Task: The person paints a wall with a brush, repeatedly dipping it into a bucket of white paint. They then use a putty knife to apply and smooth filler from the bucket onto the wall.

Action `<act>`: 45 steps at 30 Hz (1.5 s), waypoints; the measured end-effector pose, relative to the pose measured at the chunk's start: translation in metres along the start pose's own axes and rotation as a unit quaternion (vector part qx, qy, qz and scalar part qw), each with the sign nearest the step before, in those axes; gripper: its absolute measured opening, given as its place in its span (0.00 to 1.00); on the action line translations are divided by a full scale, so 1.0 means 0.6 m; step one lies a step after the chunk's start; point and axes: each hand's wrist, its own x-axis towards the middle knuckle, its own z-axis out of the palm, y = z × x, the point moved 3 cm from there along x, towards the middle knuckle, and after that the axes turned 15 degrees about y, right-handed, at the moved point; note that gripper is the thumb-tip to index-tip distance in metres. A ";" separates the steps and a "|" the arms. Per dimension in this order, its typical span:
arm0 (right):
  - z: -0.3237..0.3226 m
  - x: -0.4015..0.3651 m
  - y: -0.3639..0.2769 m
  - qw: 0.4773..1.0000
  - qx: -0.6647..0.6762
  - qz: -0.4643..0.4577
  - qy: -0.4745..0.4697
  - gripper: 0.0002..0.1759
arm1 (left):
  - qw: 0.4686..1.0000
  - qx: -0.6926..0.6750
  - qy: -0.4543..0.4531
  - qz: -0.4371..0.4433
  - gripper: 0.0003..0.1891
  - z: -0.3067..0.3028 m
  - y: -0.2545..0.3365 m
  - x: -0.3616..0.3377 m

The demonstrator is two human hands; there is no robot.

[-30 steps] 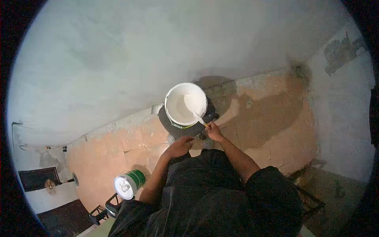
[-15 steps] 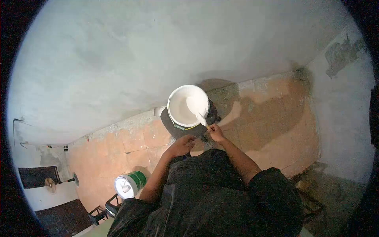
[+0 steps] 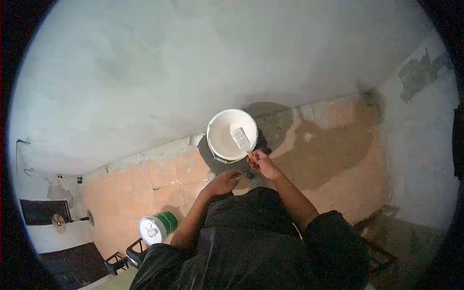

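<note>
My right hand [image 3: 263, 163] is closed around the yellow handle of a paintbrush [image 3: 240, 137]. The brush's flat, white-coated head is tilted over the inside of a white bucket [image 3: 210, 140], near its right side. Pale paint coats the bucket's inner wall, and a wire handle hangs at its near rim. My left hand [image 3: 225, 182] is below the bucket, close to my dark clothing, apart from the brush. Its fingers are loosely bent with gaps between them, and nothing shows in them. Beneath the bucket is a dark, rounded surface [image 3: 208, 157].
A grey-white wall [image 3: 159, 72] rises ahead, meeting an orange tiled floor [image 3: 164, 174] with splashed edges. To the left stand a green and white bucket [image 3: 166, 221] and a fan [image 3: 59, 221]. Patchy plaster [image 3: 420, 75] marks the right wall. My shadow falls on the floor at right.
The brush has turned so that its flat face shows, and it has shifted slightly within the bucket's opening. My right hand has rotated with it. My left hand stays about where it was.
</note>
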 end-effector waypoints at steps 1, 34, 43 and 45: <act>0.016 -0.006 -0.015 1.000 0.011 -0.011 -0.014 0.09 | 0.999 0.012 0.011 0.031 0.20 -0.004 0.004 0.000; 0.226 -0.134 -0.233 0.847 -0.274 -0.423 0.173 0.15 | 0.901 0.006 0.318 0.295 0.17 -0.405 0.105 -0.007; 0.335 -0.300 -0.347 0.667 -0.386 -0.594 0.230 0.13 | 0.690 0.133 0.463 0.540 0.17 -0.570 0.285 -0.103; 0.359 -0.319 -0.360 0.635 -0.396 -0.616 0.246 0.12 | 0.607 0.170 0.520 0.577 0.19 -0.599 0.308 -0.088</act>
